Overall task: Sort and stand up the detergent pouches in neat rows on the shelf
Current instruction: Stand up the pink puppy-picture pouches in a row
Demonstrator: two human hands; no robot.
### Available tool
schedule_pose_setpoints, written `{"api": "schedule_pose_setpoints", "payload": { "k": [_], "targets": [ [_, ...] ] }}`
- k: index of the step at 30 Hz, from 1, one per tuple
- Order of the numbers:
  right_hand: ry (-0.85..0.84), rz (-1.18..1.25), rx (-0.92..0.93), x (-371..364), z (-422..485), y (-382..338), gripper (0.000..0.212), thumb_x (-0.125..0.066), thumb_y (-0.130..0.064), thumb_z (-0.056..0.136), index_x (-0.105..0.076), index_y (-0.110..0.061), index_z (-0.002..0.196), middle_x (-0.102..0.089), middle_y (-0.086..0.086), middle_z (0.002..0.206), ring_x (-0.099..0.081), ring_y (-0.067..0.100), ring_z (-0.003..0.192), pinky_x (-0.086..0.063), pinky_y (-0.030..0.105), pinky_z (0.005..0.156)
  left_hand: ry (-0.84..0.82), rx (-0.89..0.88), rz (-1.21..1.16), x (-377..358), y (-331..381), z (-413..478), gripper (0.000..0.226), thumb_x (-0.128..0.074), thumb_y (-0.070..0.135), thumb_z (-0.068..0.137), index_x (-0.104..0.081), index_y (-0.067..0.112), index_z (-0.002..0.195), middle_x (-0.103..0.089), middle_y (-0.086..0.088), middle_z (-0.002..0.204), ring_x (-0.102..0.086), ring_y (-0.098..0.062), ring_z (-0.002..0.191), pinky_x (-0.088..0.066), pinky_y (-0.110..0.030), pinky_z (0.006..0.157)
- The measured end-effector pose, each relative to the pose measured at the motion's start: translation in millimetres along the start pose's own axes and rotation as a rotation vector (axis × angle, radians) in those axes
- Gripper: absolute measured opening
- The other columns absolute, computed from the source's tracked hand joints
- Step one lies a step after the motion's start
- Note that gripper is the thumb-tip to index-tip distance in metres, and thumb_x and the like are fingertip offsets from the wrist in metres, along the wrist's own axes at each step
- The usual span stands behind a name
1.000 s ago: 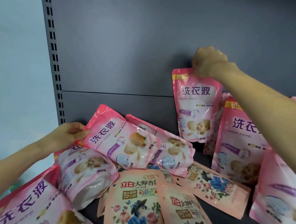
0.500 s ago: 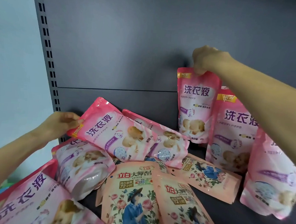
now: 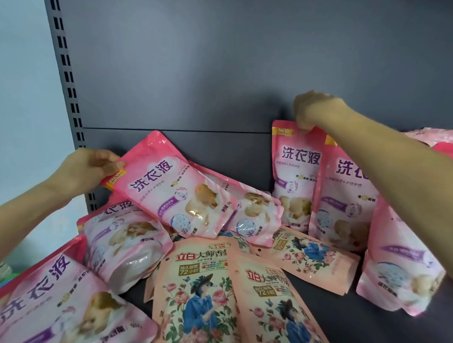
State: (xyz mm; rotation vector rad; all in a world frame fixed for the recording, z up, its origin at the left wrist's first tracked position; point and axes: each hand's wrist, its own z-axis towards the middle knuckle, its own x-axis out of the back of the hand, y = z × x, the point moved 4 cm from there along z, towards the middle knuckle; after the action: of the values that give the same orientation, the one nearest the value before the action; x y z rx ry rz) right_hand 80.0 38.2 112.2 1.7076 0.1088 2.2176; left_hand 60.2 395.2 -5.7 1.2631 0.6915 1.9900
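Pink upright pouch (image 3: pixel 294 176) is standing at the back of the shelf (image 3: pixel 369 336), the right hand (image 3: pixel 314 110) pinching its top edge between curled fingers (image 3: pixel 302 127). The left hand (image 3: pixel 86 169) is gripping the top corner of a tilted pink pouch (image 3: pixel 170 186) lying on the heap, with peach floral pouches (image 3: pixel 200 298) lying flat in front.

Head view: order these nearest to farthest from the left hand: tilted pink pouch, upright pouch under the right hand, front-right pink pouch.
1. tilted pink pouch: left, in the grip of the left hand.
2. upright pouch: back centre-right, pinched by the right hand.
3. front-right pink pouch: right end, below the forearm.
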Motion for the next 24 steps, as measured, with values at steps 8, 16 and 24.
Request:
{"api": "schedule_pose_setpoints", "payload": {
  "k": [8,16,24],
  "targets": [
    [0.112,0.095,0.061,21,-16,-8,0.012,-0.057,-0.008,0.088,-0.053,0.001,0.083,-0.049,0.009,0.075,-0.052,0.029,0.081,-0.041,0.033,0.072,0.063,-0.220,0.062,8,63,3,0.018,-0.053,0.013,0.093,-0.060,0.012,0.076,-0.060,-0.003,0.067,-0.054,0.001,0.046,-0.042,-0.006,0.052],
    [0.370,0.942,0.456,30,-56,-39,0.050,-0.040,-0.043,0.097,-0.061,0.003,0.094,-0.065,0.016,0.090,-0.057,0.029,0.081,-0.045,0.024,0.074,0.087,-0.473,0.233,-2,127,2,0.014,-0.051,0.024,0.094,-0.059,0.019,0.084,-0.060,0.006,0.070,-0.055,-0.017,0.072,-0.044,-0.031,0.074],
    [0.338,1.238,0.609,25,-78,-62,0.035,-0.070,-0.032,0.081,-0.060,-0.017,0.111,-0.065,-0.008,0.104,-0.060,0.003,0.102,-0.046,0.021,0.092,0.128,-0.580,0.276,-10,157,-10,0.013,-0.053,0.027,0.092,-0.063,0.022,0.086,-0.062,0.008,0.074,-0.059,-0.018,0.077,-0.050,-0.037,0.074]
  ]
}}
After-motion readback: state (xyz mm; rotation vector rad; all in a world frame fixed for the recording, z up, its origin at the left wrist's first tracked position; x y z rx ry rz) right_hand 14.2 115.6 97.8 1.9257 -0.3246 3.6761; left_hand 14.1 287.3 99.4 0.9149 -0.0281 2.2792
